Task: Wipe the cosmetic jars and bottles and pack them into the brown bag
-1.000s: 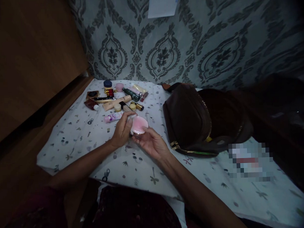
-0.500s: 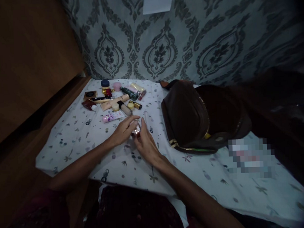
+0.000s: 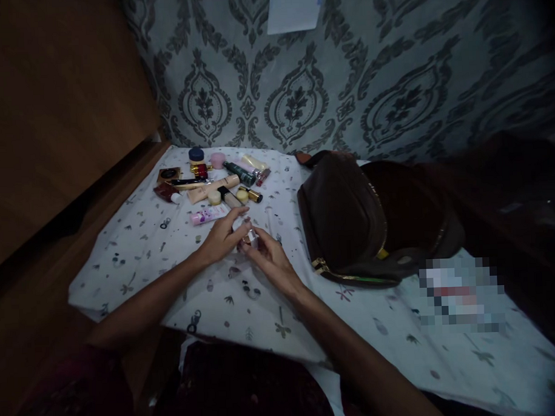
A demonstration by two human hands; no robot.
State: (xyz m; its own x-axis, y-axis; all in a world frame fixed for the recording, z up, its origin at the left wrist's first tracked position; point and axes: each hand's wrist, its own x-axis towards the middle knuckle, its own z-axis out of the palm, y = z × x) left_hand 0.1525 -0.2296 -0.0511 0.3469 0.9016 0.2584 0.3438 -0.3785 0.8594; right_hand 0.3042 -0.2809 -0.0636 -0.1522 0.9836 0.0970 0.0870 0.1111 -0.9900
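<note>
One small shiny container (image 3: 249, 237) is held between the left hand (image 3: 221, 237) and the right hand (image 3: 276, 262), over the near part of the desk (image 3: 138, 267), and its slick look suggests the likeliest trouble: it could slide out if the two hands pull or turn unevenly. Should it slip, it would probably drop onto the patterned cloth (image 3: 263, 305) and might knock the pink-and-purple squeeze tube (image 3: 207, 215), which lies just beyond the left hand. The left fingertips also reach near the beige bottle with a black cap (image 3: 231, 198), so a careless outward sweep could nudge that bottle into the cream-coloured jar (image 3: 214, 198) or the gold-and-black tube (image 3: 251, 194) close by. Dim light makes a fumble likelier too, I would judge. As for the grip, it is narrow on both sides: the left thumb and fingers bend around the container from the left, while the right thumb and fingers close in from the right. Fingers hide much of it, so I cannot tell its full shape or whether any lid is loose. The brown bag (image 3: 341, 212) lies apart, to the right.
</note>
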